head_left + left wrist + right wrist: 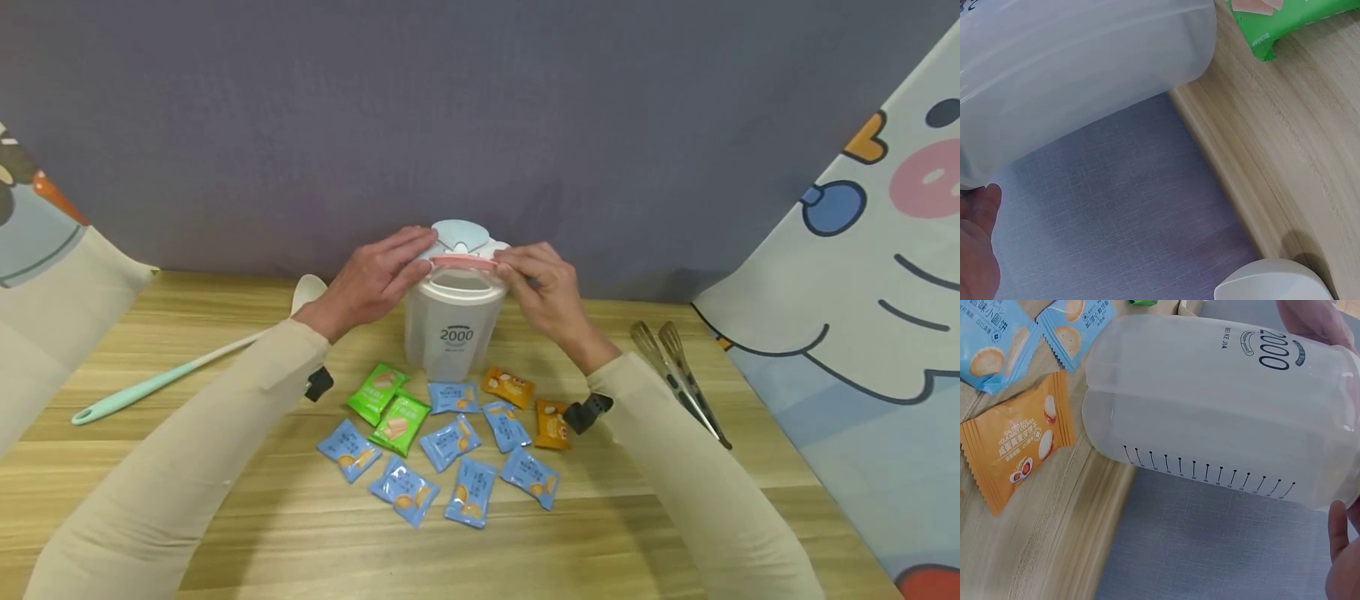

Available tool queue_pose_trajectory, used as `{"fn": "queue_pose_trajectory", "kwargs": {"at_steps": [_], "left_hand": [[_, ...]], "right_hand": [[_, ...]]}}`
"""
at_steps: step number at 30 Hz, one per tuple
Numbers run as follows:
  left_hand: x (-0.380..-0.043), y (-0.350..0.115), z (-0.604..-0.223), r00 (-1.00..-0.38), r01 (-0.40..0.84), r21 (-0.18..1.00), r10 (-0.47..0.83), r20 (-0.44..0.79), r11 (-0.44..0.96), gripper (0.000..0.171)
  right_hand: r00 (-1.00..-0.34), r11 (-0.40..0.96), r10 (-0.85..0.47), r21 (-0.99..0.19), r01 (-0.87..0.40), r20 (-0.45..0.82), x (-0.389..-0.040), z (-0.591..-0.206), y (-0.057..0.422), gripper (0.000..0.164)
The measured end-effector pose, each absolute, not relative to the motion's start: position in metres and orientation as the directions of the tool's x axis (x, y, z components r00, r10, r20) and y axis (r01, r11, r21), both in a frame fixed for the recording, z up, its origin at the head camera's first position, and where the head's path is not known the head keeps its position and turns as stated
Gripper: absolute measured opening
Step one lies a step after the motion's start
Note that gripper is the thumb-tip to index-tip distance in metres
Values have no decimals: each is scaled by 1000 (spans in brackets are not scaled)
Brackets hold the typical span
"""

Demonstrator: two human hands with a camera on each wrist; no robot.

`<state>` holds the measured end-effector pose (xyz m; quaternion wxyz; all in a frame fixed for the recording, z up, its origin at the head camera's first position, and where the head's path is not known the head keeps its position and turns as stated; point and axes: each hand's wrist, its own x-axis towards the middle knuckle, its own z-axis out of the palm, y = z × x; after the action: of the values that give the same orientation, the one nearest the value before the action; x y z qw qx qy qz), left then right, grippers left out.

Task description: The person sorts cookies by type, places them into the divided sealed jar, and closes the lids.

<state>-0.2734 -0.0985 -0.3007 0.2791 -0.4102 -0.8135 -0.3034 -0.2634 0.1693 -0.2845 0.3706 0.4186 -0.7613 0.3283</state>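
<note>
A translucent plastic storage canister [454, 346] marked 2000 stands upright at the back of the table, under a white lid [448, 248] with a pale blue flap [461, 233] and a pink strip [463, 262]. From the left, my left hand [375, 275] grips the lid's edge, fingers over the top and thumb toward the front. Opposite it, my right hand [546, 287] pinches the lid near the pink strip's right end. Measuring marks run along the canister [1210, 406] in the right wrist view, with fingertips right at its rim.
Several blue biscuit packets [471, 492], two green packets [400, 423] and two orange packets [552, 425] lie before the canister. A spoon [150, 386] with a mint handle lies left, metal tongs [678, 375] right. A grey fabric wall [480, 125] rises behind the table.
</note>
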Motion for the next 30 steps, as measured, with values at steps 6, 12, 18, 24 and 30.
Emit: {"fn": "queue_pose_trajectory", "kwargs": {"at_steps": [6,12,18,24,30], "left_hand": [[-274,-98,-301,-504,837,261,491,711,481,53],[-276,-97,-302,-491,840,248,479,727,483,56],[-276,-96,-304,-491,834,255,449,746,489,58],[-276,-94,-305,-484,838,266,423,766,477,65],[-276,-92,-305,-480,842,272,414,773,467,59]], "right_hand": [[-387,467,-359,-196,-862,849,-265,-284,167,6],[-406,474,-332,-222,-852,851,-266,-282,164,4],[-433,483,-305,-254,-838,848,-266,-282,163,5],[-473,498,-288,-291,-817,833,-266,-281,162,7],[-488,507,-276,-306,-806,828,-265,-281,162,8]]}}
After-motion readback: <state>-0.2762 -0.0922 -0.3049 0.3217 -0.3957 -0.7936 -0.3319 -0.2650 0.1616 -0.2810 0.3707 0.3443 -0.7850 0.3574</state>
